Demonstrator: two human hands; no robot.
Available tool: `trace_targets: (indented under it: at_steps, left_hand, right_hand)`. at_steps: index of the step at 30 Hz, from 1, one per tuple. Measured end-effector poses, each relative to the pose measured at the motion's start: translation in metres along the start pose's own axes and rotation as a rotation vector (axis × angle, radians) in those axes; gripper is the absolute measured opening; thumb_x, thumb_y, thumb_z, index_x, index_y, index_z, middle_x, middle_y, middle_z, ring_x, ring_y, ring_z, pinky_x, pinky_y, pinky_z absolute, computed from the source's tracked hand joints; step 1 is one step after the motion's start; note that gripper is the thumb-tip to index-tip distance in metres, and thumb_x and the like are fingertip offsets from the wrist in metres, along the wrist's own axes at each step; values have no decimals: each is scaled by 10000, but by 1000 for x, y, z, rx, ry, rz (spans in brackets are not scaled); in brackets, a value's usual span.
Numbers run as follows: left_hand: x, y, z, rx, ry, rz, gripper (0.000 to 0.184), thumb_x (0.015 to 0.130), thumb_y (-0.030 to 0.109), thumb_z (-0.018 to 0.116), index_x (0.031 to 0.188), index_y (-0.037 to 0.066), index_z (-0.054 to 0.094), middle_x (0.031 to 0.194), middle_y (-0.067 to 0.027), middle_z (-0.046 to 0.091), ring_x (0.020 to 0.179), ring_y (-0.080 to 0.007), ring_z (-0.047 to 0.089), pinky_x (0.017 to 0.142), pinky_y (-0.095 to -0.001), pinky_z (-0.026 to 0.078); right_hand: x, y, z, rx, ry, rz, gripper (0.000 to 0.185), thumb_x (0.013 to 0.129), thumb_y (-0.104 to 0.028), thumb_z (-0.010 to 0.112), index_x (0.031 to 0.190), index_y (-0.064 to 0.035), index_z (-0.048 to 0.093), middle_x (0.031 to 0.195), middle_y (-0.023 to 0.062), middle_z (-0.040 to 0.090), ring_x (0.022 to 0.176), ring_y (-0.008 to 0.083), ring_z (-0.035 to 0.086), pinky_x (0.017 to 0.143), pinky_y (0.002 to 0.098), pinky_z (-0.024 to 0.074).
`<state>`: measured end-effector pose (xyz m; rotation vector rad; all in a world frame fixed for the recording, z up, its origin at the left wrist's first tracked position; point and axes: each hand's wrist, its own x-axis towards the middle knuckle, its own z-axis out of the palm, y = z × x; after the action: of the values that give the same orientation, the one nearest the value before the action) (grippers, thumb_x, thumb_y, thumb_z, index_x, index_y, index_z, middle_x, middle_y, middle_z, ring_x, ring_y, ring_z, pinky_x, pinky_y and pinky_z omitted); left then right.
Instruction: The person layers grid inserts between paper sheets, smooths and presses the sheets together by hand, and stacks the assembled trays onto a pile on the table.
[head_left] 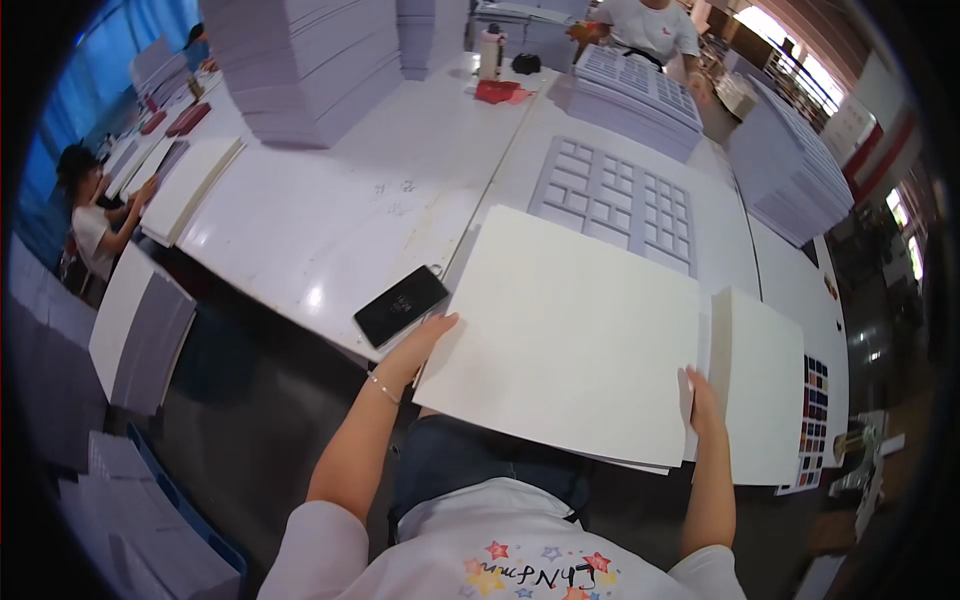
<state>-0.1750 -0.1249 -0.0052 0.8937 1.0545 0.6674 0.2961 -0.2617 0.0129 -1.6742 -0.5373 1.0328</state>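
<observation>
My left hand grips the left edge of a large white board, thumb on top and fingers hidden underneath. At the opposite edge my right hand is closed on the same board, its thumb upright along the side. A second layer shows under the board's near right corner; how many layers there are I cannot tell. Just beyond my left hand lies a dark-screened phone. A grey panel with rectangular cut-outs lies flat beyond the board. To the right of my right hand rests a stack of white boards.
A colour swatch sheet pokes out beside the right stack. Tall paper stacks stand at the back left, with cut-out panel stacks at the far right. A bottle is on the white table. Two co-workers are at the tables.
</observation>
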Motion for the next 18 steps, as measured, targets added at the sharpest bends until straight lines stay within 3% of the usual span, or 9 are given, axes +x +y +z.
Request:
trace_targets:
  at_steps: [1,2,4,6,8,12,14,18]
  left_hand:
    - [8,-6,-5,-1,-37,92,662,894,396,493,1388,27,252,1332,-77,406,1201,-179,395,984,-289,325]
    - [-26,27,22,30,137,117,657,904,320,512,1362,-62,237,1314,-161,419,1205,-186,397,992,-278,320]
    - [-30,26,17,84,189,95,641,908,307,510,1375,-32,229,1338,-165,389,1218,-186,381,998,-291,315]
    - [-36,12,10,90,212,160,584,911,245,505,1382,11,251,1305,-162,412,1174,-195,416,986,-296,330]
    - [-47,2,9,114,218,237,567,887,135,528,1384,47,271,1280,-168,432,1159,-218,434,974,-307,346]
    - [-79,-12,8,272,186,323,624,853,89,558,1395,57,251,1300,-188,413,1166,-238,434,962,-339,354]
    - [-92,-5,15,200,197,287,628,847,76,546,1396,42,242,1307,-180,415,1164,-244,438,961,-338,349]
    - [-101,3,11,205,214,282,628,839,145,549,1385,25,262,1294,-164,439,1147,-240,456,950,-327,345]
  right_hand:
    - [27,-14,-1,-153,58,-197,586,826,-306,613,1264,19,398,1121,134,543,1018,227,523,888,331,407]
    - [58,-33,1,-308,117,-392,590,829,-298,613,1280,4,383,1093,131,552,1011,218,525,870,326,418]
    - [90,-70,23,-499,107,-445,631,812,-296,632,1314,-36,351,1010,132,577,963,212,545,833,302,431]
    - [104,-108,66,-646,123,-423,694,777,-320,653,1335,-66,328,935,135,594,919,239,575,813,328,444]
    - [126,-132,101,-942,148,-409,814,749,-327,671,1373,-38,235,966,171,612,897,263,603,770,355,474]
    - [182,-130,156,-1225,166,-338,898,711,-332,681,1397,-41,180,1060,222,598,974,323,599,793,375,483]
    - [205,-125,175,-1265,52,-73,948,715,-309,651,1419,-63,64,1175,180,561,1111,341,524,924,554,364]
    - [223,-116,196,-1292,51,-58,1030,678,-275,678,1423,-74,-5,1161,189,564,1105,344,529,930,512,387]
